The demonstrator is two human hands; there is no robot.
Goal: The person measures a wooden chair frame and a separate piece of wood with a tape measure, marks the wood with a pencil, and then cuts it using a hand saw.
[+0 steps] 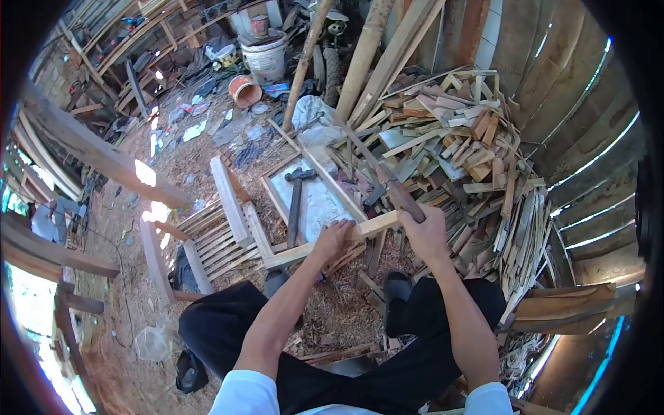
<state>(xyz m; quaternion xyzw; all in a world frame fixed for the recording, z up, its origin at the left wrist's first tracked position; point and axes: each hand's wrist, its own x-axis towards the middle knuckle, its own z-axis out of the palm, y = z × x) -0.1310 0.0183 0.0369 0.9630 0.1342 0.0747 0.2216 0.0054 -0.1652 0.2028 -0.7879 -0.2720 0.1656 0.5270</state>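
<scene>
My left hand (333,238) is closed over a pale wooden strip (373,226) that lies crosswise in front of my knees. My right hand (424,232) grips the brown wooden handle of a long narrow tool that looks like a handsaw (377,166). Its dark blade points forward and left, and its handle end is at the strip's right end. Whether the teeth touch the wood I cannot make out. Beyond the strip, a hammer (297,200) rests on a white panel (325,207) with a wooden frame.
A slatted wooden piece (218,228) stands left of the panel. Offcuts (456,131) are heaped at right, beside a plank wall (574,104). Farther off are a white bucket (264,59) and an orange tub (244,91). Wood shavings and litter cover the ground.
</scene>
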